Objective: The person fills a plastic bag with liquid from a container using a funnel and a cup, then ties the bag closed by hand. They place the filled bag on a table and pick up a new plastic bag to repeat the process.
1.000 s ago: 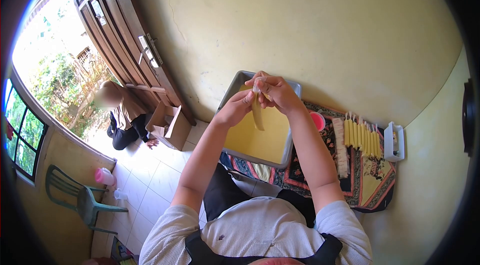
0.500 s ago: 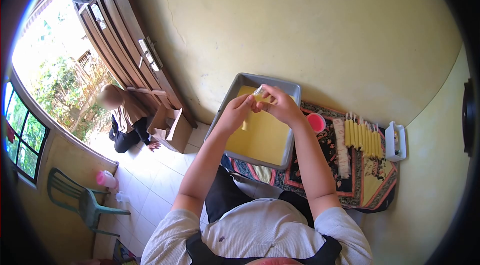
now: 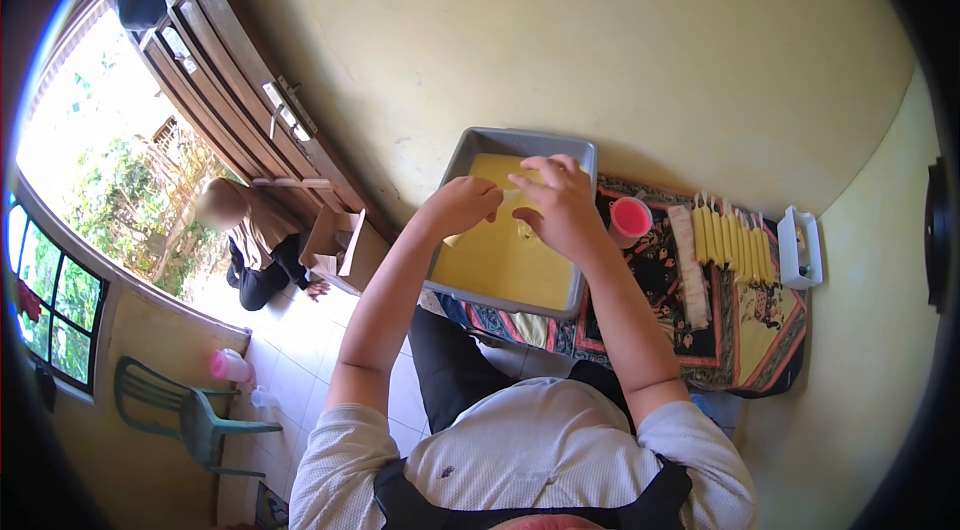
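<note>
Over the grey tub (image 3: 436, 280) of yellow liquid (image 3: 500, 275), my left hand (image 3: 465, 205) is closed, pinching what looks like a small clear plastic bag. Only pale bits of the bag show around the fingers. My right hand (image 3: 558, 200) is just to the right, with its fingers spread and thumb apart, above the same tub. A small disturbed patch marks the liquid's surface beneath it.
A pink-filled cup (image 3: 630, 218), a stack of clear bags (image 3: 688, 265), several filled yellow tubes (image 3: 730, 240) and a white basket (image 3: 800, 248) lie right on patterned cloth (image 3: 745, 360). Left are a seated person (image 3: 262, 240), cardboard box (image 3: 345, 248), green chair (image 3: 200, 420) and door (image 3: 235, 60).
My hands have moved apart. The right hand's fingers have come off the clear bag and spread, while my left hand has shifted slightly left. The view has shifted a little.
</note>
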The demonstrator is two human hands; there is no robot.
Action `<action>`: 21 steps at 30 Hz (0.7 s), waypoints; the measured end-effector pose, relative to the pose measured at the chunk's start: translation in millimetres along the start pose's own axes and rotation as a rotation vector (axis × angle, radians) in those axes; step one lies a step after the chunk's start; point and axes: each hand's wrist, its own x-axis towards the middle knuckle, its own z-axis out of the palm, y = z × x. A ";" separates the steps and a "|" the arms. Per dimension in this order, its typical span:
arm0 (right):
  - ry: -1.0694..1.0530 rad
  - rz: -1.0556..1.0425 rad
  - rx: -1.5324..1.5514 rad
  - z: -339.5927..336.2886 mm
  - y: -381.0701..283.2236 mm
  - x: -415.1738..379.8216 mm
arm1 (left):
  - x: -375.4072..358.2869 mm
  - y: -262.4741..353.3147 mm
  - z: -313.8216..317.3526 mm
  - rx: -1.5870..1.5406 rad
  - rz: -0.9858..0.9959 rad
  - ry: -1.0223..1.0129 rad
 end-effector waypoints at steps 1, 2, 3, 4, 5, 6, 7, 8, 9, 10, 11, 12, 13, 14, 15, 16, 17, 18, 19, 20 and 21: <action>0.006 0.009 -0.026 4.7 -6.1 -1.5 | -0.5 3.0 0.3 -0.012 -0.002 -0.003; 0.019 0.001 -0.069 9.9 -8.9 -2.5 | -1.9 6.3 0.8 -0.024 -0.004 -0.006; 0.033 -0.006 -0.112 16.2 -10.4 -4.1 | -4.2 10.6 1.4 -0.044 -0.001 -0.009; 0.047 -0.014 -0.154 22.8 -11.0 -5.3 | -6.7 15.1 1.3 -0.063 0.002 -0.011; 0.064 -0.006 -0.126 30.2 -10.9 -6.4 | -8.0 17.3 1.0 -0.081 0.005 -0.011; 0.079 -0.022 -0.132 34.2 -9.4 -7.9 | -8.4 16.8 0.2 -0.090 0.002 -0.032; 0.095 -0.040 -0.138 37.3 -7.6 -8.5 | -8.8 15.7 -1.4 -0.099 -0.001 -0.052; 0.110 -0.059 -0.145 39.3 -5.3 -8.4 | -9.0 14.7 -2.8 -0.109 -0.003 -0.070; 0.119 -0.071 -0.151 41.1 -2.9 -8.6 | -9.2 13.3 -3.4 -0.122 -0.019 -0.079; 0.127 -0.082 -0.157 42.6 -0.2 -9.4 | -9.8 11.2 -3.5 -0.133 -0.036 -0.088; 0.136 -0.093 -0.163 43.0 2.7 -9.1 | -10.0 9.5 -3.7 -0.145 -0.052 -0.097; 0.146 -0.102 -0.163 41.1 6.3 -7.3 | -10.0 8.6 -4.0 -0.137 -0.043 -0.095; 0.155 -0.111 -0.161 38.0 10.0 -5.2 | -10.9 7.3 -3.8 -0.130 -0.036 -0.092; 0.162 -0.119 -0.159 36.2 13.7 -3.9 | -12.6 5.8 -2.9 -0.124 -0.029 -0.091; 0.152 -0.125 -0.166 35.3 19.2 -3.0 | -13.6 4.9 0.0 -0.135 -0.036 -0.088; 0.141 -0.131 -0.173 34.4 25.3 -1.9 | -13.8 4.9 4.2 -0.147 -0.043 -0.085; 0.132 -0.138 -0.181 34.5 29.2 -0.4 | -14.0 5.2 7.0 -0.157 -0.047 -0.081; 0.129 -0.142 -0.180 35.9 31.2 1.1 | -14.0 6.2 7.3 -0.147 -0.049 -0.082; 0.125 -0.143 -0.178 37.6 32.9 1.6 | -14.2 7.4 7.6 -0.137 -0.050 -0.085; 0.121 -0.144 -0.177 38.7 33.4 1.1 | -14.4 8.0 8.1 -0.126 -0.051 -0.089; 0.123 -0.139 -0.174 38.9 33.4 0.8 | -13.8 7.3 8.6 -0.126 -0.046 -0.092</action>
